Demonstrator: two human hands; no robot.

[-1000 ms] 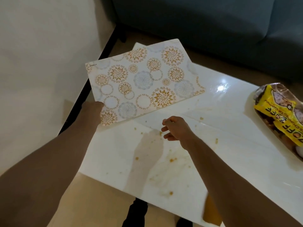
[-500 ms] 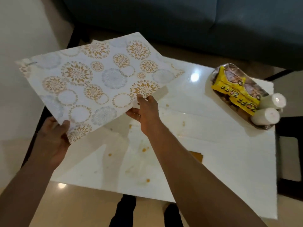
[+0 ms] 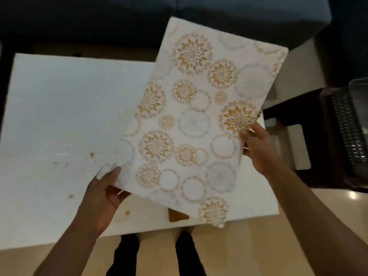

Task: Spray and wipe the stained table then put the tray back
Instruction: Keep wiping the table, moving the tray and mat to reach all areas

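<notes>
The fingers of the left hand (image 3: 103, 191) are curled round the near-left corner of the patterned mat (image 3: 191, 124), the thumb laid on its upper face and the other fingers tucked beneath it. The white table (image 3: 59, 100) is seen below, and brown stains (image 3: 92, 154) are scattered over its near-left part, with further specks beside the left wrist. The mat is held tilted above the right half of the table, its far corner reaching over the dark sofa (image 3: 99, 20). A small orange-brown piece (image 3: 177, 215) is seen on the table just under the mat's near edge. The mat's right edge is pinched by the right hand (image 3: 256, 148), thumb on top and fingers curled underneath. A dark perforated basket (image 3: 346, 132) is seen at the far right, well apart from the table.
</notes>
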